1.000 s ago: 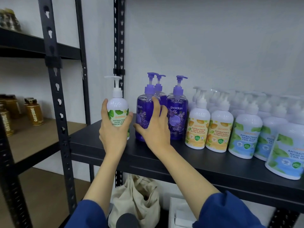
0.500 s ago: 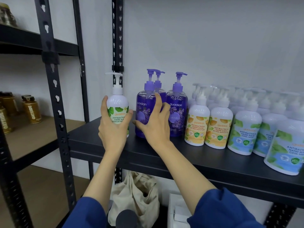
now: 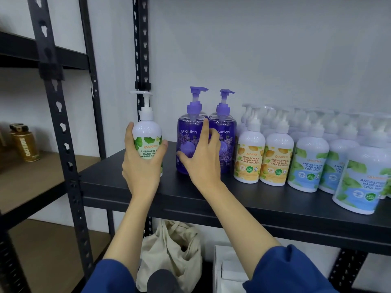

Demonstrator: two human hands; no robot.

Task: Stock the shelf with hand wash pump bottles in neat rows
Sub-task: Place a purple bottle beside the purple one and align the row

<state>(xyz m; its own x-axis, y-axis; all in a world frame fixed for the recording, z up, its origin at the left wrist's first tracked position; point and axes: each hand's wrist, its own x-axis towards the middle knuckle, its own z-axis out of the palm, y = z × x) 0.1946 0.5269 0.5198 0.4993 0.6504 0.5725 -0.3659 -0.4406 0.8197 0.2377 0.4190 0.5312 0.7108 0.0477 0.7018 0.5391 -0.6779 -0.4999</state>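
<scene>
The left hand (image 3: 142, 166) grips a white pump bottle (image 3: 147, 138) with a green-leaf label, thumb on the bottle's left side and fingers curled round its right, at the left end of the black shelf (image 3: 243, 199); whether its base rests on the shelf cannot be told. The right hand (image 3: 202, 159) lies with spread, nearly straight fingers against the front purple bottle (image 3: 189, 134), the index finger pointing up its side and the thumb low on its label. A second purple bottle (image 3: 227, 132) stands touching it on the right. Beyond stand rows of white bottles: orange-label bottles (image 3: 262, 161), then blue-and-green-label bottles (image 3: 309, 166) running to the right edge. Both forearms reach up and forward from blue sleeves (image 3: 285, 271). Below the shelf sits a cloth bag (image 3: 175, 250), its contents unclear. On the neighbouring rack (image 3: 53, 102) at left stand brown cans (image 3: 25, 142).
</scene>
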